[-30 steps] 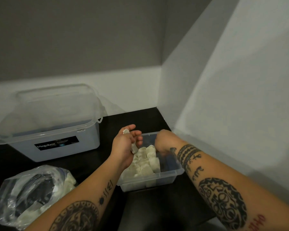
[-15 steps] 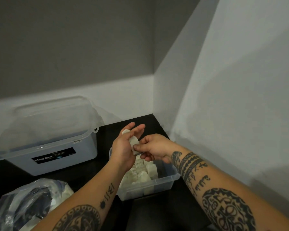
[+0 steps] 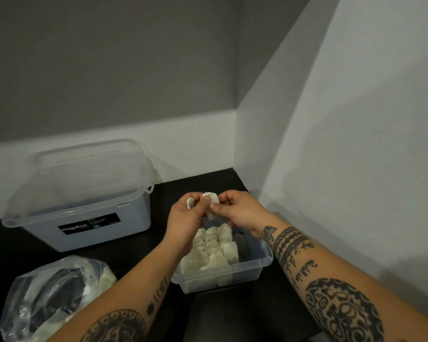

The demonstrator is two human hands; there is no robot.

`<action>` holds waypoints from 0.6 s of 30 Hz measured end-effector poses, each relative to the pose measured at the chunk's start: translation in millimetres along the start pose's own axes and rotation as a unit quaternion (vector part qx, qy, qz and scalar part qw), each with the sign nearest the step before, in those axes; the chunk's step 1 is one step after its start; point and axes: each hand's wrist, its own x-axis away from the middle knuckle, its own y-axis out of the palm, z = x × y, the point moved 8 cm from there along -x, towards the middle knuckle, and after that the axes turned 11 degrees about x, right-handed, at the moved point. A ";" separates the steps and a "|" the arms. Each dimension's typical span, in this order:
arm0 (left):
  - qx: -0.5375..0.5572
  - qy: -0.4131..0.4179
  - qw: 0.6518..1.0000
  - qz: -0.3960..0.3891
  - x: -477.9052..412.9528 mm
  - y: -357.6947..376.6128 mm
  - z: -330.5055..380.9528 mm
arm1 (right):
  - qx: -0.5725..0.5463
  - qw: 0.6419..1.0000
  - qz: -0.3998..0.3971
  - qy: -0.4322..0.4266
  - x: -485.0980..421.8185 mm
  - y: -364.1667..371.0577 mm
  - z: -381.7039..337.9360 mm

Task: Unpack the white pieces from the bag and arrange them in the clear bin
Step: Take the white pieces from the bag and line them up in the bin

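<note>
While both hands hover at the frame's center above the clear bin point(image 3: 255, 267), the left hand point(image 3: 185, 218) pinches one white piece point(image 3: 190, 202) and the right hand point(image 3: 237, 211) pinches another point(image 3: 212, 206), likely separating them for the packed rows, more waiting in the bag point(image 3: 52, 294) at lower left.
</note>
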 end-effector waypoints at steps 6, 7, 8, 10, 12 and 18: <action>-0.007 -0.012 1.000 -0.015 2.6 -3.5 -9.9 | 0.026 0.999 0.037 0.004 -0.8 -4.6 9.2; -0.010 -0.013 1.000 -0.008 3.1 -6.7 -12.2 | 0.033 0.999 0.032 0.024 -1.0 -2.6 15.5; -0.013 -0.014 1.000 0.003 3.2 -10.7 -14.5 | 0.048 0.998 0.023 0.045 -1.5 0.3 22.2; -0.012 -0.019 1.000 0.022 3.3 -18.8 -18.8 | 0.114 0.990 0.002 0.086 -2.1 7.1 38.0; -0.006 -0.024 0.999 0.025 2.6 -22.3 -21.9 | 0.202 0.973 -0.020 0.109 -1.9 12.7 50.1; 0.010 -0.030 0.999 0.012 2.9 -21.2 -26.7 | 0.438 0.873 -0.112 0.182 1.0 31.1 64.4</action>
